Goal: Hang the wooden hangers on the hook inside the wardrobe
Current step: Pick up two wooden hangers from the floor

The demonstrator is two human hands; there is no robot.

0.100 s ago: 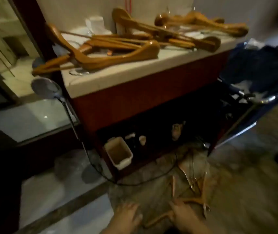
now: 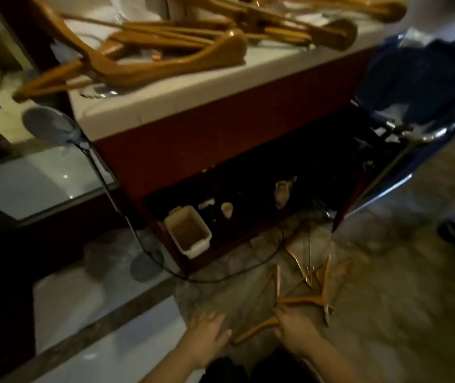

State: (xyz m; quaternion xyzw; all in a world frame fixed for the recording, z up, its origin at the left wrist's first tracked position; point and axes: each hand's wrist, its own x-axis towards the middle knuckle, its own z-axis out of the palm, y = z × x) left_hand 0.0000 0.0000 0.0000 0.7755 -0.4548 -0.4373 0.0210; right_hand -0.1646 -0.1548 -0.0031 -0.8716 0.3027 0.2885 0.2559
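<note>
Now the right hand (image 2: 294,328) is closing around a wooden hanger (image 2: 289,309) lying on the floor (image 2: 386,313); the left hand (image 2: 209,331) is flat and holding nothing. Next, lifting it toward the wardrobe hook.

Black cord (image 2: 126,217) crosses floor before cabinet (image 2: 220,150).

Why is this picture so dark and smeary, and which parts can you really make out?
Head view: dim room light; the open space under the counter is almost black. Motion blur softens the hangers on top, both hands and the hangers on the floor. The wide lens bends the counter's edges, and the glossy tile shows small glare spots.
</note>
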